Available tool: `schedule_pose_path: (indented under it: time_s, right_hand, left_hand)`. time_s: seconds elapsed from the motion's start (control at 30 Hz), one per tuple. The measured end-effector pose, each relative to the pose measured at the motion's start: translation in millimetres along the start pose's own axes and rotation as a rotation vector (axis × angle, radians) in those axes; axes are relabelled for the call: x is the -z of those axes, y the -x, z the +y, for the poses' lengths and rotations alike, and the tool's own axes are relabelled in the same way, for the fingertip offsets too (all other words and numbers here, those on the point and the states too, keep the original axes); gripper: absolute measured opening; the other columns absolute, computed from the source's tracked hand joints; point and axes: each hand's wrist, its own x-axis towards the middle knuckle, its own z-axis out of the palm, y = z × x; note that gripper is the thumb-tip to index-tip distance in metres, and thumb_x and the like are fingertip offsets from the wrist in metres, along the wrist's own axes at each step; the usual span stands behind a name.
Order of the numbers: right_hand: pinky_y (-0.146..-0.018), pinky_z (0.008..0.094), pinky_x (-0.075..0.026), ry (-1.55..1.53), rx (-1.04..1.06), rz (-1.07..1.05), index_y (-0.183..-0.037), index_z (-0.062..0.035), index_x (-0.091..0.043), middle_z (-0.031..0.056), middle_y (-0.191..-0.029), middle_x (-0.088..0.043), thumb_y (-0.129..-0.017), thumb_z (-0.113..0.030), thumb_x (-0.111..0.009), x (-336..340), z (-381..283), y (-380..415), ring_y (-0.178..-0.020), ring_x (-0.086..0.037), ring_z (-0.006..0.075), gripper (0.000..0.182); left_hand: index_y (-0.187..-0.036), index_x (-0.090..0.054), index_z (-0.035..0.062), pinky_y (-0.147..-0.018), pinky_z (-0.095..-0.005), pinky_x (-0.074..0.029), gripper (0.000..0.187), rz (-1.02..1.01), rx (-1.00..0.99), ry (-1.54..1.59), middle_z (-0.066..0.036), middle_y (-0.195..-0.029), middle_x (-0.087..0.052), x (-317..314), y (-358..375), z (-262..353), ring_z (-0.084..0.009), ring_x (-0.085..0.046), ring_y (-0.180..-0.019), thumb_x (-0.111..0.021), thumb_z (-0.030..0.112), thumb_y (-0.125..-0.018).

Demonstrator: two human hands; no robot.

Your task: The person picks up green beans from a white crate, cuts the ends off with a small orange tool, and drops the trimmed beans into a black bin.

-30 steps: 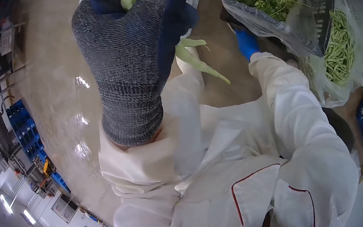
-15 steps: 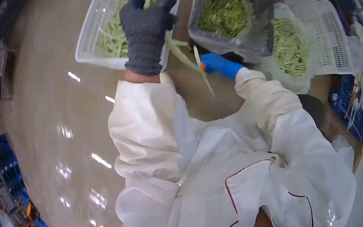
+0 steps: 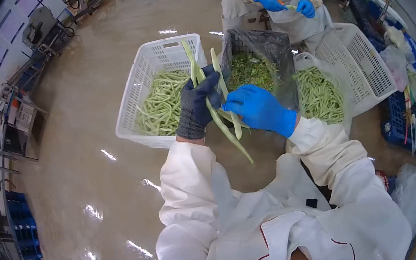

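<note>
My left hand (image 3: 197,106), in a dark grey knitted glove, is closed around long, flat green beans (image 3: 230,135). They stick out above and below the fist. Another pale bean (image 3: 216,65) stands nearly upright between my two hands. My right hand (image 3: 262,110), in a blue glove, has its fingers pinched together beside the beans' lower parts. Whatever lies between those fingertips is hidden. Just beyond my left hand is a white perforated crate (image 3: 148,138) part-filled with green beans (image 3: 164,101).
Behind my hands stands a crate with a black plastic liner (image 3: 283,50), holding green trimmings (image 3: 253,72). To its right are cut beans (image 3: 320,93) in a clear bag and a white crate (image 3: 367,70). Opposite, a person in blue gloves (image 3: 268,0) works. A blue crate (image 3: 404,129) sits far right.
The view has tilted up, showing the co-worker. My right hand has come up close to my left hand and the beans. The orange item seen at its fingers earlier is out of sight.
</note>
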Motion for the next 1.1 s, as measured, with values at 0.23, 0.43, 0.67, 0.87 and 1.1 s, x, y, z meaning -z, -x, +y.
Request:
schedule_pose_path:
  time_s: [0.23, 0.43, 0.67, 0.87, 1.1]
  right_hand:
    - [-0.081, 0.0418, -0.047, -0.136, -0.309, 0.184, -0.115, -0.0127, -0.062, 0.0113, -0.103, -0.061, -0.077, -0.009, -0.064, 11, 40, 7, -0.092, -0.059, 0.0327, 0.039]
    - [-0.082, 0.0395, -0.045, 0.025, -0.235, 0.122, -0.119, -0.0146, -0.062, 0.0104, -0.099, -0.062, -0.077, -0.011, -0.064, 20, 62, 12, -0.089, -0.060, 0.0306, 0.042]
    - [-0.085, 0.0361, -0.043, 0.274, -0.160, -0.103, -0.107, -0.0142, -0.066, 0.0051, -0.090, -0.060, -0.074, -0.014, -0.065, 3, 65, 23, -0.087, -0.057, 0.0243, 0.033]
    - [-0.084, 0.0371, -0.043, 0.220, -0.159, -0.136, -0.100, -0.0117, -0.065, 0.0061, -0.088, -0.060, -0.075, -0.014, -0.064, 11, 62, 19, -0.085, -0.057, 0.0253, 0.025]
    - [-0.077, 0.0409, -0.048, -0.319, -0.496, 0.227, -0.093, -0.0050, -0.066, 0.0133, -0.087, -0.065, -0.079, -0.006, -0.059, -7, 65, 23, -0.081, -0.062, 0.0283, 0.016]
  left_hand:
    - [-0.098, -0.069, 0.0005, -0.043, -0.0222, -0.039, 0.024, 0.114, 0.042, -0.469, -0.002, -0.070, -0.063, 4, -6, -2, -0.0084, -0.050, -0.046, -0.074, 0.005, -0.076]
    - [-0.101, -0.070, 0.0020, -0.048, -0.0245, -0.047, 0.027, 0.095, -0.006, -0.949, -0.004, -0.072, -0.065, 12, -12, -28, -0.0090, -0.056, -0.052, -0.076, 0.007, -0.075]
    - [-0.103, -0.069, 0.0007, -0.058, -0.0297, -0.052, 0.032, 0.005, -0.024, -1.073, -0.011, -0.074, -0.069, 4, -7, -30, -0.0147, -0.064, -0.058, -0.076, 0.010, -0.073]
    - [-0.103, -0.069, -0.0001, -0.056, -0.0271, -0.051, 0.031, -0.027, -0.025, -1.075, -0.008, -0.074, -0.068, -1, -5, -28, -0.0115, -0.062, -0.058, -0.075, 0.007, -0.074]
    - [-0.103, -0.068, 0.0010, -0.054, -0.0254, -0.049, 0.027, -0.032, -0.015, -0.747, -0.008, -0.077, -0.068, -5, -3, -37, -0.0115, -0.060, -0.054, -0.072, 0.006, -0.077]
